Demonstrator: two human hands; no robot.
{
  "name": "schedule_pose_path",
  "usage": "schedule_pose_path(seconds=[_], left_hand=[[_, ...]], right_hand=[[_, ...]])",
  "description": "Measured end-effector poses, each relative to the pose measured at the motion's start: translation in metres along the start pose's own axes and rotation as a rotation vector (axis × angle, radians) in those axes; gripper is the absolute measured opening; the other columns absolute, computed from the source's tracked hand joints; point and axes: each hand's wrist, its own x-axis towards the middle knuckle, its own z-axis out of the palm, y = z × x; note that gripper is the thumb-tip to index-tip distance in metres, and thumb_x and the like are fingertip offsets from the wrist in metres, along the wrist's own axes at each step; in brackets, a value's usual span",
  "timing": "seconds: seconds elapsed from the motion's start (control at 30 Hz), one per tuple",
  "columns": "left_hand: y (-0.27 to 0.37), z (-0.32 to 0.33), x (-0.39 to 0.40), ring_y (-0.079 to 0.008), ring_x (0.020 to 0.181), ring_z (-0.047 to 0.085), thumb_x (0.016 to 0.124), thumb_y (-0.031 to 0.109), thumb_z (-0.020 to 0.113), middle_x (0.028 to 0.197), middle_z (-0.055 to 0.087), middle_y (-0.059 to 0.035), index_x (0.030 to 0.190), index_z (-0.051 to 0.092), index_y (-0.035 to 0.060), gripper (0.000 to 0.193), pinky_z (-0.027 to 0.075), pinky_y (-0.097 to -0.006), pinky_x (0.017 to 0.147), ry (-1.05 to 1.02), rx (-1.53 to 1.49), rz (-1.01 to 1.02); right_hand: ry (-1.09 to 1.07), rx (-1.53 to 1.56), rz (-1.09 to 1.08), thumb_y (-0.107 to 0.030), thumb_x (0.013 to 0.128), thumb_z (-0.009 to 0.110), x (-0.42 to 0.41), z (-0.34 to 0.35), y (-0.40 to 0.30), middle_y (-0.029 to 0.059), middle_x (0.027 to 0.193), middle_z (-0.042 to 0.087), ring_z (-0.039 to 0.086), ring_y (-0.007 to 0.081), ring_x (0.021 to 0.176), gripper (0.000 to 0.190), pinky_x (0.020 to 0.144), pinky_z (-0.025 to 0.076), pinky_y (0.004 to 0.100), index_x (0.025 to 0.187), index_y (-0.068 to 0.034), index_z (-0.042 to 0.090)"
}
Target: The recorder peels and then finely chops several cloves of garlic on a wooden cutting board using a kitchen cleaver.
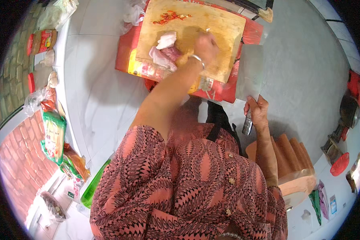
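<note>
My left hand (206,45), blurred and wearing a silver bangle at the wrist, is over the right half of a wooden cutting board (222,24). A small white bit (208,29) shows at its fingertips; whether the fingers hold it cannot be told. My right hand (257,111) grips the handle of a wide-bladed cleaver (249,72), its blade beside the board's right edge. Pieces of raw meat (171,54), with a pale fatty piece (167,40) above them, lie on the board left of my left hand. Chopped red chili (169,17) lies near the board's far edge.
The board rests on a red printed surface (124,54). A crumpled clear plastic bag (134,13) is at its far left. Jars (42,42), a green noodle packet (54,135) and other bags line the left side. A green bottle (94,186) and a peach-coloured stool (297,180) are near me.
</note>
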Motion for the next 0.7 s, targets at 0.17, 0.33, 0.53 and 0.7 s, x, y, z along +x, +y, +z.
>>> schedule_pose_path(seconds=[0.17,0.33,0.53,0.7], left_hand=[[-0.029,0.004,0.051,-0.0342,0.072,0.061,0.071,0.011,0.058,0.077,0.062,-0.0201,0.079,0.063,0.001,0.013,0.049,-0.0395,0.067,0.053,0.163,-0.111],[-0.022,0.009,0.062,-0.0344,0.091,0.059,0.071,0.013,0.06,0.094,0.06,-0.0226,0.089,0.061,-0.0017,0.024,0.048,-0.037,0.08,-0.141,0.237,-0.239],[-0.031,-0.026,0.018,-0.028,0.079,0.062,0.07,0.009,0.059,0.085,0.063,-0.0164,0.089,0.062,0.0026,0.021,0.05,-0.0342,0.069,0.049,-0.1,-0.194],[-0.049,-0.079,-0.082,-0.0116,0.058,0.056,0.073,0.002,0.056,0.066,0.057,-0.0038,0.084,0.061,0.0013,0.012,0.046,-0.0265,0.05,-0.114,-0.849,-0.335]], right_hand=[[-0.024,0.006,0.046,-0.009,0.088,0.049,-0.001,0.004,0.0,0.005,0.054,0.05,0.046,0.0115,0.042,0.012,0.04,0.039,0.0272,0.081,0.001,0.052],[-0.016,-0.023,0.025,-0.007,0.087,0.049,-0.003,0.007,0.001,0.0057,0.053,0.05,0.046,0.0115,0.041,0.012,0.039,0.039,0.0271,0.079,0.001,0.051],[-0.043,-0.049,0.034,-0.007,0.086,0.05,-0.001,0.012,-0.003,0.0046,0.052,0.05,0.045,0.0112,0.041,0.014,0.039,0.039,0.0272,0.075,0.001,0.051],[-0.121,-0.159,0.004,-0.009,0.086,0.05,0.012,0.007,0.01,0.004,0.052,0.049,0.046,0.011,0.041,0.012,0.039,0.039,0.0272,0.076,-0.001,0.052]])
